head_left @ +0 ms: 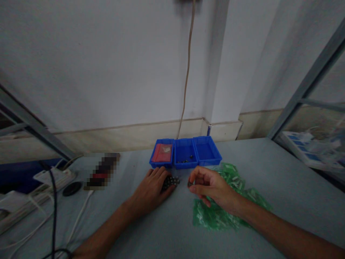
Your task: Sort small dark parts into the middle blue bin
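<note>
My left hand [154, 189] rests on the table, curved beside a cluster of small round metal parts [173, 181]. Its fingers are spread past the far side of the cluster, and the thumb lies along the near side. Just to the right, my right hand [207, 185] pinches a small dark metal part [190, 183] between thumb and fingertips, apart from the cluster. The exact kind of these parts is too small to make out. Crumpled green plastic bags [212, 216] with shiny, clear-looking contents lie under and around my right wrist.
Behind the hands stand three blue bins: the left bin [151, 160] has a red packet [162, 153], the middle bin [185, 165] a few small metal parts, the right bin [207, 149] shows its bare floor. A power strip [60, 176], cables and a blurred-out item are at left.
</note>
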A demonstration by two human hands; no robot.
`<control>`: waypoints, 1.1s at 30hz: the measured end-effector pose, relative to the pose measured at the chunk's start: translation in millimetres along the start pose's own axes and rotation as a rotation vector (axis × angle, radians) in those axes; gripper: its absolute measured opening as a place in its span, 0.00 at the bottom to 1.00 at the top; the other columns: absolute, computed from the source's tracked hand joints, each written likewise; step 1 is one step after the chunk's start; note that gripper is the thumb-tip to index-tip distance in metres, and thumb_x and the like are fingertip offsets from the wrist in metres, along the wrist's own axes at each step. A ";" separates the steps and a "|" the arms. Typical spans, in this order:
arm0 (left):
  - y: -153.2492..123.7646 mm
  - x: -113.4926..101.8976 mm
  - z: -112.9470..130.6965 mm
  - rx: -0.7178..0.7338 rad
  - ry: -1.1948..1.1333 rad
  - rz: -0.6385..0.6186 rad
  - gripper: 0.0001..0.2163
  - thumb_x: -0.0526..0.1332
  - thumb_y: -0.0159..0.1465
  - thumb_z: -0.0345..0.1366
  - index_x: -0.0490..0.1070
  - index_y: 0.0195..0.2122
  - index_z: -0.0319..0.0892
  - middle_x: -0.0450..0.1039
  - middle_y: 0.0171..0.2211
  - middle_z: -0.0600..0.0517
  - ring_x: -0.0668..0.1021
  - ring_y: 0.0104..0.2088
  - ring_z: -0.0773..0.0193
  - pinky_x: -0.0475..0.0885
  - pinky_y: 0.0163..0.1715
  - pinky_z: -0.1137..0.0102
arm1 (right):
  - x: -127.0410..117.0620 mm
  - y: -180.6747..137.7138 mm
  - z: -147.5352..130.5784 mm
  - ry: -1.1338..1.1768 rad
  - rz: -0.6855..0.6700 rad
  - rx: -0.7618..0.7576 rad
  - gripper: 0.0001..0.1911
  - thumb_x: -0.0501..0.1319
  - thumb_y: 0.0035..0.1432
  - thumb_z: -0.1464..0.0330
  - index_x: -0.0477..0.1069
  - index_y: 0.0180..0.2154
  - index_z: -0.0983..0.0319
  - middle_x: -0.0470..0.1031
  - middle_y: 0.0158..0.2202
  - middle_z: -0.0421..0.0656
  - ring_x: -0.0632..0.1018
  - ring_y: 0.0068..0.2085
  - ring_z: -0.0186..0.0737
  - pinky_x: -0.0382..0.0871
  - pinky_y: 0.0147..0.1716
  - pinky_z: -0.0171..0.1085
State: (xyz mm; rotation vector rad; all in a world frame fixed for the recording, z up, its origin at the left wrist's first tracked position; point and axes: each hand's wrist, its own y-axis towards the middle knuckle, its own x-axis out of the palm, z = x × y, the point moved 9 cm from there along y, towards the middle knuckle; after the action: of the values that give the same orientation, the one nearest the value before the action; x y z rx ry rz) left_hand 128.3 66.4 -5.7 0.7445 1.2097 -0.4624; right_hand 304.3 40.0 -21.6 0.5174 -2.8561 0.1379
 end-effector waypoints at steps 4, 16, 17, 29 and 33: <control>0.6 0.4 -1.0 -0.004 -0.010 -0.016 0.10 0.61 0.78 0.45 0.69 0.50 0.45 0.74 0.48 0.47 0.76 0.48 0.49 0.70 0.50 0.53 | 0.3 0.7 1.2 0.016 -0.007 0.007 0.19 0.80 0.55 0.60 0.74 0.39 0.59 0.76 0.32 0.36 0.70 0.20 0.27 0.64 0.14 0.27; 0.2 2.9 -5.9 -0.011 -0.063 -0.015 0.11 0.60 0.78 0.46 0.68 0.52 0.46 0.74 0.49 0.48 0.76 0.49 0.50 0.69 0.51 0.54 | 0.1 2.5 0.3 0.051 -0.009 -0.014 0.18 0.79 0.57 0.61 0.72 0.38 0.59 0.74 0.31 0.34 0.69 0.20 0.26 0.63 0.15 0.28; -0.2 2.8 -6.2 -0.011 -0.064 -0.012 0.11 0.60 0.78 0.47 0.69 0.52 0.46 0.74 0.49 0.48 0.76 0.49 0.50 0.69 0.51 0.54 | 0.0 2.8 -0.6 0.056 -0.007 -0.017 0.18 0.79 0.56 0.61 0.72 0.38 0.59 0.73 0.31 0.34 0.68 0.19 0.26 0.62 0.15 0.28; 0.5 6.6 -3.9 -0.024 -0.020 -0.041 0.12 0.57 0.79 0.48 0.69 0.52 0.45 0.74 0.49 0.47 0.75 0.49 0.48 0.69 0.52 0.52 | -2.2 0.0 -7.9 0.118 0.035 -0.005 0.19 0.79 0.55 0.58 0.74 0.39 0.60 0.75 0.31 0.35 0.68 0.20 0.26 0.60 0.15 0.27; 0.7 8.7 -3.7 -0.030 0.000 -0.071 0.13 0.56 0.79 0.48 0.69 0.52 0.44 0.74 0.49 0.46 0.75 0.49 0.48 0.69 0.52 0.51 | -5.4 1.2 -6.3 0.122 0.029 -0.020 0.16 0.78 0.58 0.61 0.75 0.40 0.60 0.77 0.33 0.36 0.68 0.20 0.26 0.60 0.15 0.27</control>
State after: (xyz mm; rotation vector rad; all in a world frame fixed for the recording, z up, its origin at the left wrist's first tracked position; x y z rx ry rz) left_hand 128.9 70.2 -14.4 0.6778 1.2433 -0.5019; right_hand 310.1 43.8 -16.8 0.4476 -2.7440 0.1405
